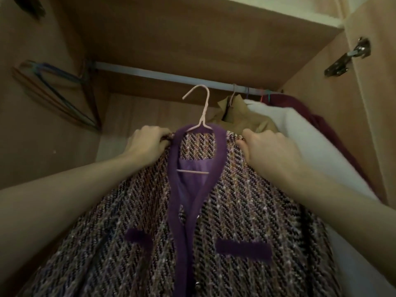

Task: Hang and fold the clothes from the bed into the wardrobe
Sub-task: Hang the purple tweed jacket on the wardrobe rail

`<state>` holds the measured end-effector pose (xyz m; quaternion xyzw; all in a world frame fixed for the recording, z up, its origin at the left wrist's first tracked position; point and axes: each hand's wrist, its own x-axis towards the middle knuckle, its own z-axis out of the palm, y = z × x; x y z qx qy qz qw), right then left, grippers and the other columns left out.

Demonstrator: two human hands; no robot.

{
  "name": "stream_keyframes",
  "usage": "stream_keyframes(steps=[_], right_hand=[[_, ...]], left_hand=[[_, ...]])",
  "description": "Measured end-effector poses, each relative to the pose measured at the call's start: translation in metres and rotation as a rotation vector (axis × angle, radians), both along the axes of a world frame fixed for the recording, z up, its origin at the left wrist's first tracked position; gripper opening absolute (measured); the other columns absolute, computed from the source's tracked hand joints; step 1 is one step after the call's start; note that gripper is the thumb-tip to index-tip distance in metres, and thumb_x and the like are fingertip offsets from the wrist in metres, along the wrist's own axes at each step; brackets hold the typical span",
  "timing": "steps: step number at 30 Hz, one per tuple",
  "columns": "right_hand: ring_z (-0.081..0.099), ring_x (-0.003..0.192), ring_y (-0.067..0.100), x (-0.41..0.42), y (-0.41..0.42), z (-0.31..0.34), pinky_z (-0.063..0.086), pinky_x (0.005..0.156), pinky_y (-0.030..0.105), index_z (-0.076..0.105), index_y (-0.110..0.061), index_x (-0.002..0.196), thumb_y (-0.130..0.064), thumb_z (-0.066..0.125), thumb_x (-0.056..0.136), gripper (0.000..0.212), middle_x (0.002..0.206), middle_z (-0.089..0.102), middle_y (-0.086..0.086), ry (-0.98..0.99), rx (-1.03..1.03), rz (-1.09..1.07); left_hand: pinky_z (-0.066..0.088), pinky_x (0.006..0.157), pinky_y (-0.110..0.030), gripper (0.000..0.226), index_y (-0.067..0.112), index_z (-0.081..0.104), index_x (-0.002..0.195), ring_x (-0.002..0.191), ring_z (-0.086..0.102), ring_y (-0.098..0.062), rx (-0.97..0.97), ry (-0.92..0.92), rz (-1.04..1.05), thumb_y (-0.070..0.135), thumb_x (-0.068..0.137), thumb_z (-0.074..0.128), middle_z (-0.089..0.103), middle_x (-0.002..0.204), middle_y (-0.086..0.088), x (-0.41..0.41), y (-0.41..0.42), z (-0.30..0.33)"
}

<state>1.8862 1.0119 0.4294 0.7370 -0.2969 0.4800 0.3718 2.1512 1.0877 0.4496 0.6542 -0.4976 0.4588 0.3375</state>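
While both hands grip | tweed jacket: purple-trimmed | pink hanger

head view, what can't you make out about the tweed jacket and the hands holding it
- Tweed jacket: hem and sleeves cut off by the head view's bottom edge.
- Pink hanger: its shoulders hidden inside the jacket.
- Left hand, right hand: fingertips buried in the fabric.
- Empty hangers: blurred, uncountable.

Two bare arms come in from the bottom. The left hand and right hand wear no rings, and no sleeves show.
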Motion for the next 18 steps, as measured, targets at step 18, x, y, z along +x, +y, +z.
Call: stream_keyframes(steps=[18], right_hand=[[0.062,0.096,0.033,0.067,-0.093,0.169,0.042,0.069,0.036,0.061,-0.009,0.11,-0.02,0.039,0.097,0.028,0.102,0.062,0.01,-0.201,0.041,-0.279]], left_hand=[[0.025,0.113,-0.03,0.056,0.014,0.027,0.152,0.141,0.032,-0.026,0.115,0.365,-0.533,0.041,0.103,0.035,0.032,0.156,-0.01,0.019,-0.163,0.052]])
